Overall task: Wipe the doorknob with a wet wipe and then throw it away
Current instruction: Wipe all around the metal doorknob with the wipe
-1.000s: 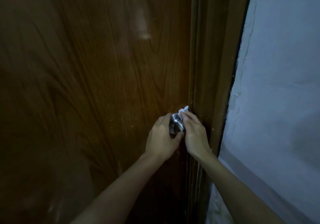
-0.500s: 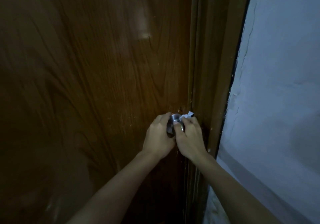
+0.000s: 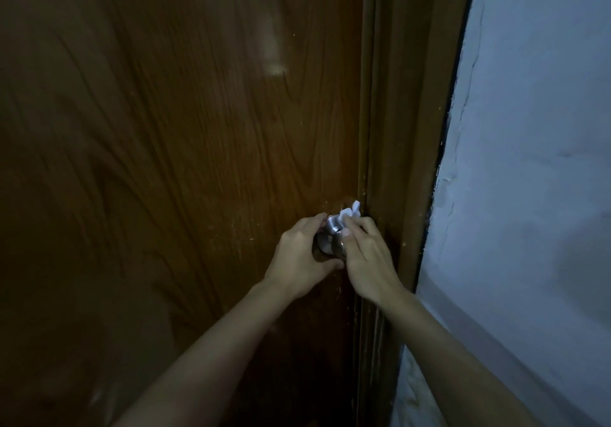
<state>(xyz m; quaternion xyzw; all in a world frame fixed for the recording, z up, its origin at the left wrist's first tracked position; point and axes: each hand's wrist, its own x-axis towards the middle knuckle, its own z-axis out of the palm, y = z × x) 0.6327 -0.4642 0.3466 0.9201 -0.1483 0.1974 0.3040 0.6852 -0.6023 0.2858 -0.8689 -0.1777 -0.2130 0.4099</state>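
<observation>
A round silver doorknob [image 3: 331,235] sits at the right edge of a dark brown wooden door [image 3: 185,162]. My left hand [image 3: 299,258] grips the knob from the left, its fingers over the top and its thumb underneath. My right hand [image 3: 367,258] holds a crumpled white wet wipe [image 3: 351,211] against the knob's right and upper side. A tuft of the wipe sticks up above my fingers. Most of the knob is hidden by both hands.
A brown door frame [image 3: 396,162] runs down just right of the knob. Beyond it stands a pale painted wall [image 3: 529,195] with cracks along the frame. The scene is dim.
My right hand has shifted the wipe over the knob, first leftward across its face, then back toward the top right. The left hand has kept its grip.
</observation>
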